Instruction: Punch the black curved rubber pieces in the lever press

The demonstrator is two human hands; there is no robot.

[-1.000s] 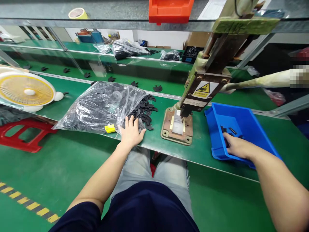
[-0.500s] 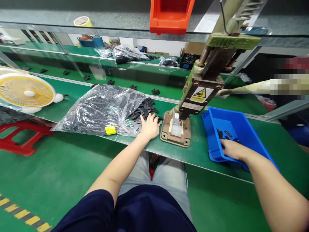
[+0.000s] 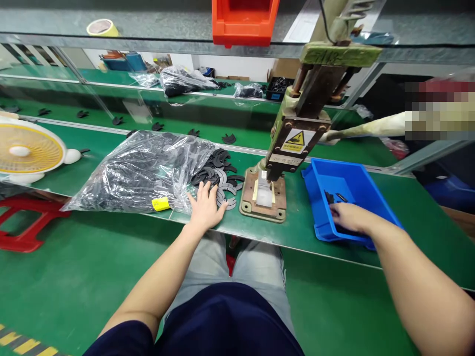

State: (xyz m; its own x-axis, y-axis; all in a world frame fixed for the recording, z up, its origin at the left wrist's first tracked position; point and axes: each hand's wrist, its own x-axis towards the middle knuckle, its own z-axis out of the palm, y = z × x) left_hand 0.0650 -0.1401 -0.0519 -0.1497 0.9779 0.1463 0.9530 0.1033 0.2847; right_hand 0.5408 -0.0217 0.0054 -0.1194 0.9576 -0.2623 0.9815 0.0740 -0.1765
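Observation:
My left hand (image 3: pixel 205 206) lies with fingers spread at the near edge of a pile of black curved parts (image 3: pixel 221 178), beside the mouth of a clear plastic bag (image 3: pixel 137 170) full of similar parts. Just right of the pile stands a bench press (image 3: pixel 293 141), with a pale block (image 3: pixel 264 194) on its base plate. My right hand (image 3: pixel 347 216) reaches inside a blue bin (image 3: pixel 374 198), fingers curled down among small black pieces (image 3: pixel 341 198). What those fingertips grip is partly hidden.
A white and yellow fan (image 3: pixel 29 148) stands at the left. Beyond the bench, black parts (image 3: pixel 228 139) lie spaced along a green strip. An orange bin (image 3: pixel 245 29) overhangs from the shelf. A red stool (image 3: pixel 27 222) is at lower left. Another person's arm (image 3: pixel 382 123) shows behind the press.
My left hand has drawn back from near the press base towards the bag, uncovering more curved parts. My right hand stays in the blue bin. The whole view has shifted a little.

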